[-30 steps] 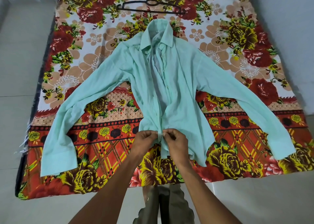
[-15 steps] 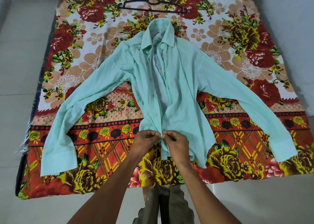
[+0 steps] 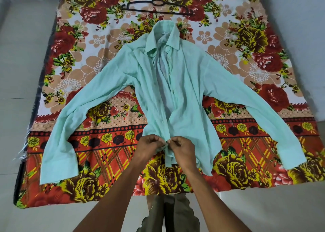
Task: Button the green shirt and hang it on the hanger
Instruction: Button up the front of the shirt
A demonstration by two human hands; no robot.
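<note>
Both hands, left hand [image 3: 146, 146] and right hand [image 3: 182, 148], pinched the green shirt [image 3: 175, 94] placket near its hem; thin fabric might slip, misaligning button and hole.

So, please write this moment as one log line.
step: buttoning | left hand, right hand: pinch green shirt placket near hem | hanger: unused
</note>
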